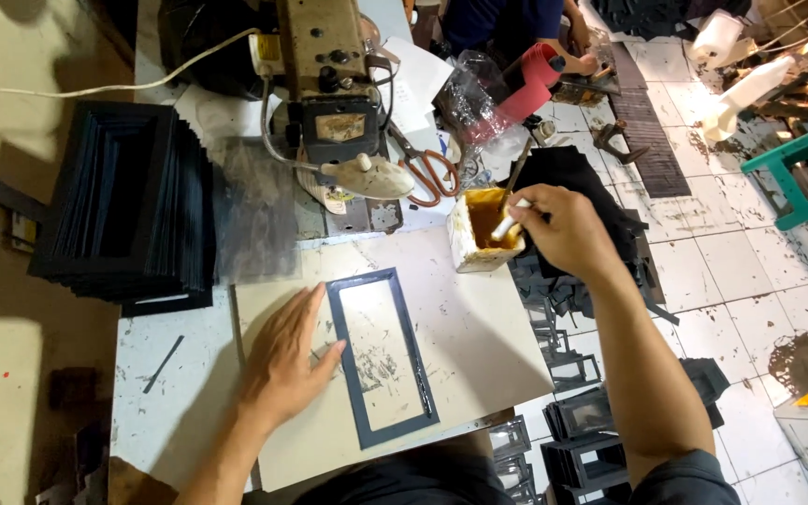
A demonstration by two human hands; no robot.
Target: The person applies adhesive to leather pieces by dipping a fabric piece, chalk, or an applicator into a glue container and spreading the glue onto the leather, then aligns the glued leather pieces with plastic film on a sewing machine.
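Left hand (284, 360) is lying flat and open, pinning the dark frame (381, 355) steady; right hand (563, 229) is pinching a brush (509, 217) — dipping it in the glue tub (479, 238).

We are in a small manufacturing workshop: an industrial sewing machine (329, 103) stands on our worn worktable (161, 393), stacked black frames (128, 201) beside it, more frame pieces (572, 440) piled on the stained tile floor (750, 271).

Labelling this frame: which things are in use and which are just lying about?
In use: left hand flat on the dark rectangular frame; right hand holding a brush in the glue pot.
Lying about: scissors, stack of frames, green stool.
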